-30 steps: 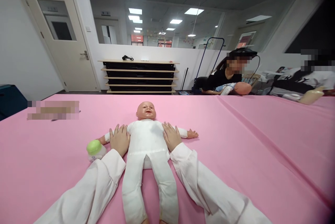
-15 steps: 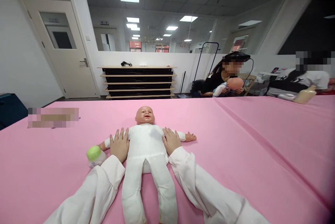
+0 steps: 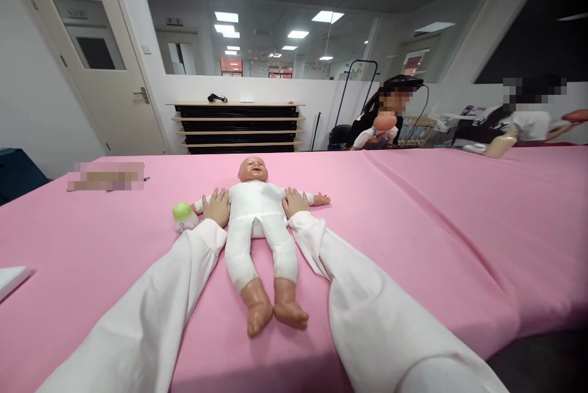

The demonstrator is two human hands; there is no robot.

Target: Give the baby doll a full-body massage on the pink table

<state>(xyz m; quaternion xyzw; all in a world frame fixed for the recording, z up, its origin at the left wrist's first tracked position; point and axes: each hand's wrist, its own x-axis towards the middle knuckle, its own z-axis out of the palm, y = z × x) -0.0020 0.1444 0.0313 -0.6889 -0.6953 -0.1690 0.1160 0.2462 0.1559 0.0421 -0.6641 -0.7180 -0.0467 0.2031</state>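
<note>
A baby doll (image 3: 256,202) with a white cloth body lies on its back, its head at the far end and its bare feet toward me. Its arms are spread out to both sides. My left hand (image 3: 217,207) rests flat over the doll's arm on the left, against the side of the torso, fingers stretched out. On the other side my right hand (image 3: 295,202) lies flat over the doll's other arm near the shoulder, its fingers extended too. A small baby bottle with a green cap (image 3: 182,217) is beside the doll's hand on the left.
Pink cloth (image 3: 395,228) covers the table, with a raised fold at the right. A blurred-out item (image 3: 106,176) lies far left, and a white object (image 3: 13,280) at the left edge. A beige bottle (image 3: 501,144) stands tilted far right. Across the table a person (image 3: 367,127) holds another doll.
My view has pulled back and shifted, so the doll's feet and the near table edge now show. Both hands stay on the doll's arms. The person opposite has moved their doll more upright.
</note>
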